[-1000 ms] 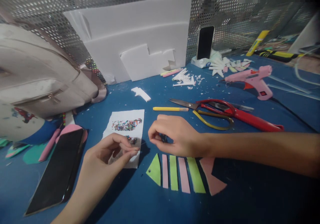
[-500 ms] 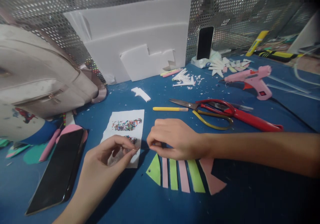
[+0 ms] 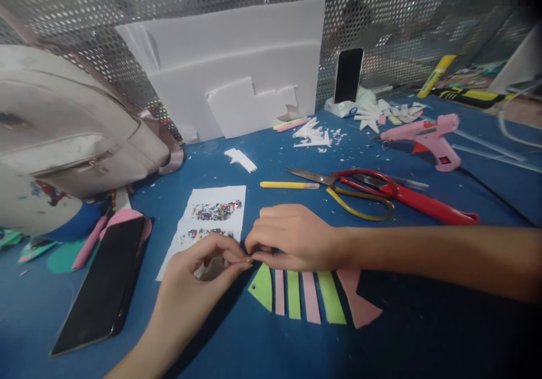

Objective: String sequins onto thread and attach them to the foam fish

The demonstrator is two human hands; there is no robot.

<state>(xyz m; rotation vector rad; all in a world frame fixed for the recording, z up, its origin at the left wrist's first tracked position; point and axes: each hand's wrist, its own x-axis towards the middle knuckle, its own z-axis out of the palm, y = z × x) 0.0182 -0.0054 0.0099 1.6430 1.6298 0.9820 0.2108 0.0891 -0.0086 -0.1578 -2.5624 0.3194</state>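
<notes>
My left hand (image 3: pixel 209 266) is pinched shut, its fingertips meeting those of my right hand (image 3: pixel 292 236) just above the green head piece (image 3: pixel 262 286) of a foam fish. What the fingers hold is too small to make out. The fish (image 3: pixel 315 294) is laid out as green and pink strips with a pink tail on the blue table. Left of the hands lies a white paper (image 3: pixel 212 215) with small heaps of coloured glitter bits (image 3: pixel 217 210). My right hand is closed too, knuckles up, resting over the tops of the strips.
A black phone (image 3: pixel 105 283) lies at the left, a grey bag (image 3: pixel 71 136) behind it. Red and yellow-handled scissors (image 3: pixel 372 190), a yellow pencil (image 3: pixel 288 185) and a pink glue gun (image 3: pixel 427 136) lie beyond. White foam sheets (image 3: pixel 237 68) and an upright phone (image 3: pixel 348 75) lean against the perforated wall.
My left hand has moved right, off the glitter paper, until its fingertips meet the right hand's. My right hand slid slightly down and left toward the fish head.
</notes>
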